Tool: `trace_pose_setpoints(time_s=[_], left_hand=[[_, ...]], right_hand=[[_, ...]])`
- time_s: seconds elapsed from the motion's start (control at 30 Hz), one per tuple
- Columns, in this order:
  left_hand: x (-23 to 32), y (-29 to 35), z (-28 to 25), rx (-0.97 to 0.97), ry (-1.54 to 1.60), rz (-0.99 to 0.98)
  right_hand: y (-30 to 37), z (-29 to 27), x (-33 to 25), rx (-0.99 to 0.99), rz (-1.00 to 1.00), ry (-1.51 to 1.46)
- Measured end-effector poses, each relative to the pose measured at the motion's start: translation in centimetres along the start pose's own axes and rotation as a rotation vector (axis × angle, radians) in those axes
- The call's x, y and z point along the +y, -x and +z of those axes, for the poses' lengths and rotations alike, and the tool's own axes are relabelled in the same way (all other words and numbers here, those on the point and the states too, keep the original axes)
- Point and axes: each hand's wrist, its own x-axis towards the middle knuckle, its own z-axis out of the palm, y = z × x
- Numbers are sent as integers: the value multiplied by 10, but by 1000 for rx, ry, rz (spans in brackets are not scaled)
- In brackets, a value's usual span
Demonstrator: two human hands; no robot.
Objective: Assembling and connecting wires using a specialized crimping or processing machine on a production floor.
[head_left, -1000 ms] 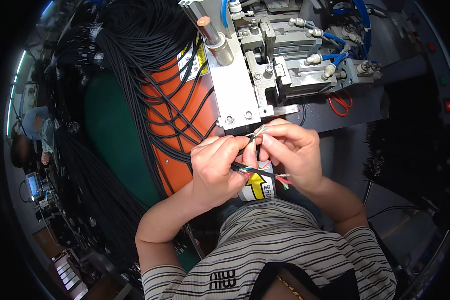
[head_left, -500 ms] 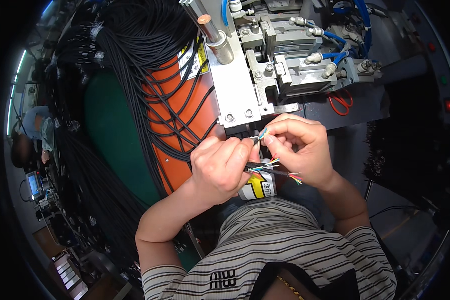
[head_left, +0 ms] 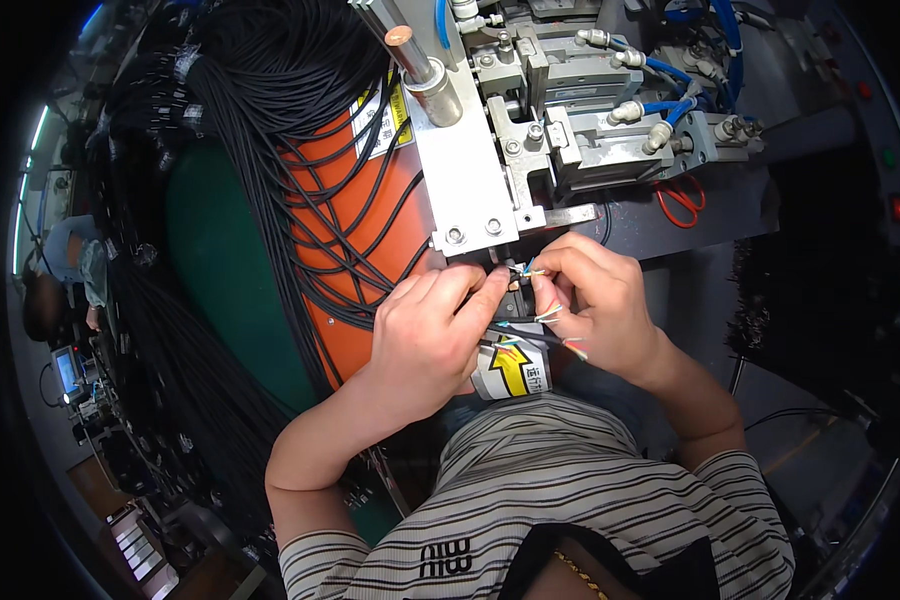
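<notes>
My left hand [head_left: 425, 325] is closed around the ends of several black cables, right under the front edge of a metal clamping machine [head_left: 465, 190]. One cable end sits between its thumb and forefinger, beside a small dark fixture [head_left: 513, 300] below the machine's plate. Thumb and fingers of my right hand [head_left: 605, 310] pinch thin coloured wires [head_left: 533, 272] that fan out of this cable. Beneath, other stripped cable ends [head_left: 575, 348] stick out to the right, showing red, green, yellow and white wires. My left fingers partly hide the cables.
A thick bundle of black cables [head_left: 250, 110] lies across an orange panel [head_left: 360, 200] at the left. Pneumatic cylinders [head_left: 610, 150] with blue hoses fill the back right, near red-handled scissors [head_left: 681, 203]. A label with a yellow arrow [head_left: 513, 368] is below my hands. Another person [head_left: 70, 250] is far left.
Both hands have shifted slightly, my left one down and to the left. The pinched cable end is now close to the fixture under the plate, and the fixture shows more between my hands.
</notes>
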Motion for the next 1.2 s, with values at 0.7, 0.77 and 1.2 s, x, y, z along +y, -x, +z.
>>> trace_pose_setpoints(time_s=[0.7,0.77,1.2], left_hand=[[10,-12,-11,-206,-185,139],[10,-13,-11,-188,-161,143],[-10,26,-11,84,-25,-50]], right_hand=[[-10,-3,-3,4,-132,255],[-11,-5,-6,-6,-119,237],[-9,-2,5,-67,126,-36]])
